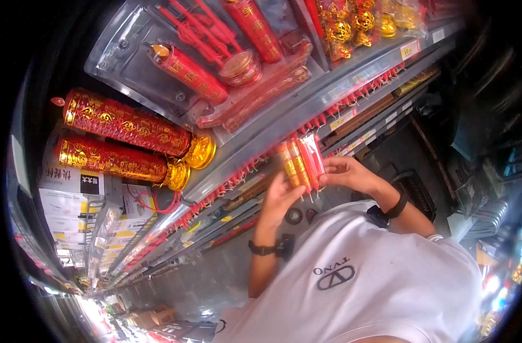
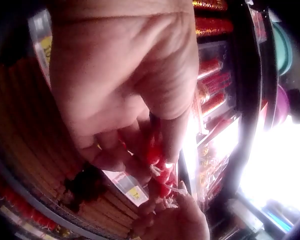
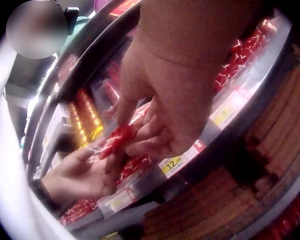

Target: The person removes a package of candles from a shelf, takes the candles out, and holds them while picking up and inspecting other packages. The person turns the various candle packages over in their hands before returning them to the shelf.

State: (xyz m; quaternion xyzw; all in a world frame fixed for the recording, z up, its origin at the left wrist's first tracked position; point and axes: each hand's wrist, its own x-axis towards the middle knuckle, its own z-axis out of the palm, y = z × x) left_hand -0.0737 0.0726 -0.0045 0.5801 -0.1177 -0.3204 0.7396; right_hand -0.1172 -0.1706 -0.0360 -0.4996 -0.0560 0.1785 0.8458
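Several red candles (image 1: pixel 311 160) in clear wrap, some banded with gold, are held side by side above the aisle in the head view, white wicks at their lower ends. My left hand (image 1: pixel 281 197) grips them from the left, thumb across the lower part. On the other side, my right hand (image 1: pixel 349 172) pinches the pack's edge between thumb and fingers. The left wrist view shows the red ends (image 2: pixel 162 175) between my left hand (image 2: pixel 125 80) and right hand (image 2: pixel 177 220). In the right wrist view, both hands meet at the red bundle (image 3: pixel 117 140).
A shelf edge (image 1: pixel 272 137) runs diagonally behind the hands, with rows of red candles below it. Two large red-gold candles (image 1: pixel 124 131) lie at the left beside a clear plastic tray (image 1: pixel 141 80) of red candles. Bagged gold ornaments (image 1: pixel 341 28) stand at the top. A dark stool-like object (image 1: pixel 412 191) is at right.
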